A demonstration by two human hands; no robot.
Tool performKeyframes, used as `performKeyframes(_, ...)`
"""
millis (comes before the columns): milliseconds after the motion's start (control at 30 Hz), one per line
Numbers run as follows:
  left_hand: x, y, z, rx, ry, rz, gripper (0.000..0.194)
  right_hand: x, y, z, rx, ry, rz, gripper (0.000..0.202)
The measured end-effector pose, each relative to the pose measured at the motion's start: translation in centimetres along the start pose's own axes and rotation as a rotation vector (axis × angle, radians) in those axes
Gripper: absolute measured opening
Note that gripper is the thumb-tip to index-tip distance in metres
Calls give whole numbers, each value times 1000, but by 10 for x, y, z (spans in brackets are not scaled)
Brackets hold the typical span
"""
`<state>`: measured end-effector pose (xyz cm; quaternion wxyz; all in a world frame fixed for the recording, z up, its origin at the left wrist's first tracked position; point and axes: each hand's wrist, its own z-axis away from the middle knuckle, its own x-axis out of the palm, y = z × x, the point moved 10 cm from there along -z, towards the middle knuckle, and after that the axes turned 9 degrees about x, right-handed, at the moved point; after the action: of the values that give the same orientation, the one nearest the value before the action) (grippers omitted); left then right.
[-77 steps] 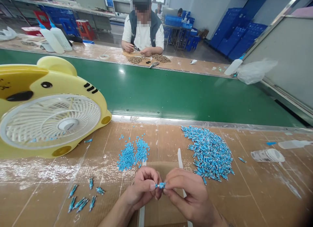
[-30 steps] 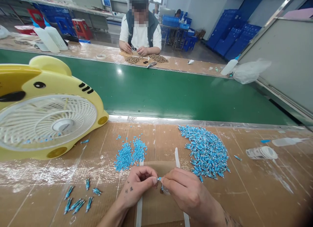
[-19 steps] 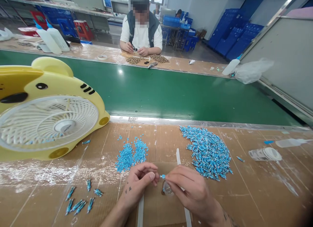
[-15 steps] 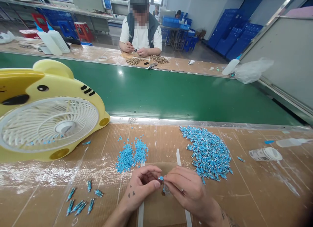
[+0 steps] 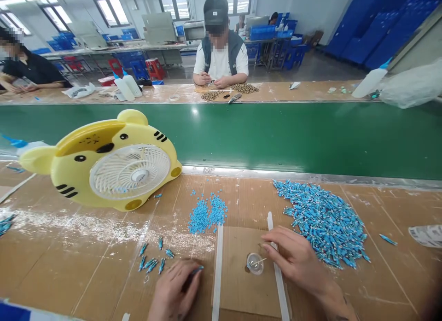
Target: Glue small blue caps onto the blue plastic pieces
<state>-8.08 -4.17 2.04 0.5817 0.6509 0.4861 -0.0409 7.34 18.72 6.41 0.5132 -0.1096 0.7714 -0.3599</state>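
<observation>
My left hand (image 5: pixel 178 284) is low over the cardboard, fingers curled round a small blue figure-like piece (image 5: pixel 198 269) whose tip pokes out by the thumb. Just beyond it lie several similar blue pieces (image 5: pixel 151 265). My right hand (image 5: pixel 297 256) hovers at the right strip of tape, thumb and forefinger slightly apart with nothing visible between their tips. Beside the thumb, a thin pale stick (image 5: pixel 259 262) leans in a small clear round cup (image 5: pixel 254 269). This cup stands on a taped cardboard sheet (image 5: pixel 248 295).
A big heap of blue pieces (image 5: pixel 324 219) lies at right, a pile of tiny blue discs (image 5: pixel 207 213) left of centre. A yellow animal-faced fan (image 5: pixel 117 160) stands at left. Beyond the green belt (image 5: pixel 276 132), a person (image 5: pixel 221 49) works at the far bench.
My hands have parted: the left moved left and down with a blue piece, the right moved right. The cup and stick now show plainly. The view has swung left.
</observation>
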Motion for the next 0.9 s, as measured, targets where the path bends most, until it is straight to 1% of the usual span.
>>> performKeyframes(67,-22,-18,23,-20,42,-192,11,4,1,0,-13,-35,-32,11)
performKeyframes(133,-43,-33,38,-50,105,-369,12,4,-2,0,-39,-46,-64,10)
performKeyframes(200,-56,-44,46,-90,135,-488,14,5,-5,1,-61,-63,-85,11)
performKeyframes(267,-61,-50,49,-123,127,-549,18,8,-6,2,-73,-108,-90,12)
performKeyframes(333,-63,-50,50,-138,103,-569,22,13,-5,4,-81,-155,-92,14)
performKeyframes(400,-66,-45,53,-138,92,-573,24,15,-2,5,-79,-186,-103,15)
performKeyframes(500,-76,-34,56,-127,119,-575,26,19,5,4,-35,-217,-127,15)
performKeyframes(567,-81,-29,53,-130,148,-568,26,23,11,4,2,-252,-131,16)
performKeyframes(633,-77,-25,40,-110,139,-542,22,27,14,5,22,-292,-130,19)
performKeyframes(667,-70,-24,30,-88,108,-524,19,29,14,5,27,-307,-131,20)
performKeyframes(733,-47,-22,8,-41,6,-487,15,31,16,6,30,-320,-134,21)
performKeyframes(800,-25,-21,-14,-25,-83,-477,17,31,16,6,31,-315,-145,21)
performKeyframes(900,-1,-24,-39,-49,-186,-526,22,28,16,6,21,-293,-167,20)
